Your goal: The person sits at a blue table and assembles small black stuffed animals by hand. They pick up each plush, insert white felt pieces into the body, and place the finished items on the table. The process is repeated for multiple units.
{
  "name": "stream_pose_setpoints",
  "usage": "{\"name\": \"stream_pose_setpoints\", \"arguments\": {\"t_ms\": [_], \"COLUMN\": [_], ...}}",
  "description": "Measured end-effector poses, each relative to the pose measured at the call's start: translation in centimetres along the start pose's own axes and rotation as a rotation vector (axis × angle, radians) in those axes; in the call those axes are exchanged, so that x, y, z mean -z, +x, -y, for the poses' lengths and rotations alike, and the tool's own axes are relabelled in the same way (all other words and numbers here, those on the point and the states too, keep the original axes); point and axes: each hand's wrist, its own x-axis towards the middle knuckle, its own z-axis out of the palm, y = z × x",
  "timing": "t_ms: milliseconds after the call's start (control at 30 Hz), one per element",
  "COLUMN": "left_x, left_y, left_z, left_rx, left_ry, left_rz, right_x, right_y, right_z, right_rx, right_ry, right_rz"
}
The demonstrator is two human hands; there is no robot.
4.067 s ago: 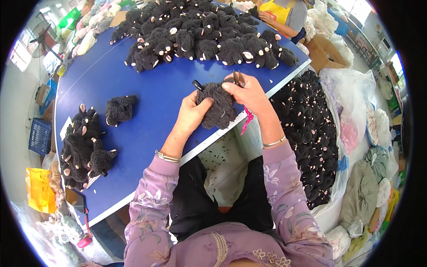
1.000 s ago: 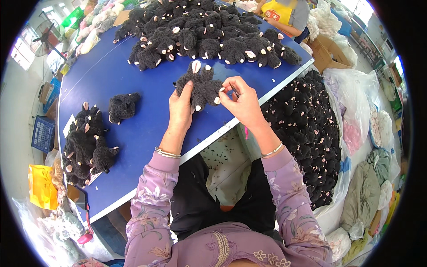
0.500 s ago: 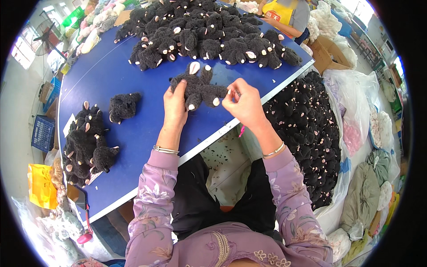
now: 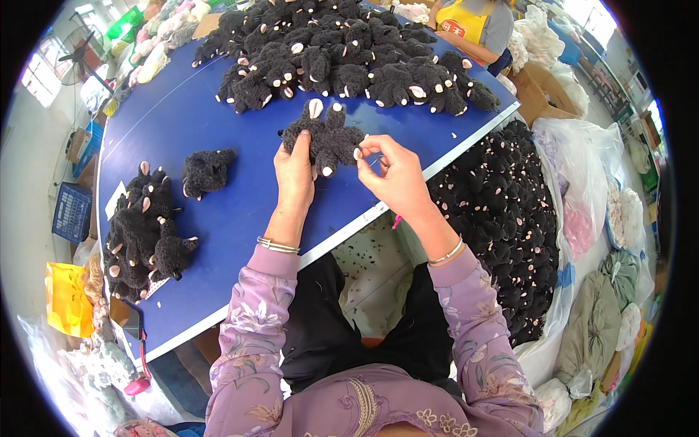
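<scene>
A small black plush toy (image 4: 335,146) with white-tipped paws and a pale-lined ear is held just above the blue table (image 4: 240,240). My left hand (image 4: 295,166) is closed around its head end, thumb on top. At the toy's right side, my right hand (image 4: 389,169) has its fingertips closed at the white-tipped end of one limb. Whether anything thin sits between those fingertips is too small to tell. To the left, a single black plush toy (image 4: 207,173) lies apart from a small stack of similar toys (image 4: 138,233).
A large heap of black plush toys (image 4: 313,58) covers the table's far side. Right of the table edge, a big lined container of black plush pieces (image 4: 502,226) stands beside plastic bags (image 4: 575,182). A co-worker in a yellow apron (image 4: 466,23) is at the far right.
My right hand has shifted slightly left, onto the limb's end. The plush toy has tilted a little in my left hand, and the view has shifted slightly.
</scene>
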Motion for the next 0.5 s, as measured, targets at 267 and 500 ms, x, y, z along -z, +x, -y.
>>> {"name": "stream_pose_setpoints", "arguments": {"t_ms": [267,500], "left_x": [-1.0,-0.3], "left_y": [-1.0,-0.2], "left_z": [-0.3,-0.3], "left_rx": [-0.005,-0.061], "left_ry": [0.143,-0.031], "left_rz": [-0.019,0.035], "right_x": [-0.2,0.0], "right_y": [-0.1,-0.2], "right_z": [-0.1,-0.3], "right_rx": [-0.021,-0.071], "right_ry": [-0.093,-0.152], "right_rz": [0.019,0.046]}}
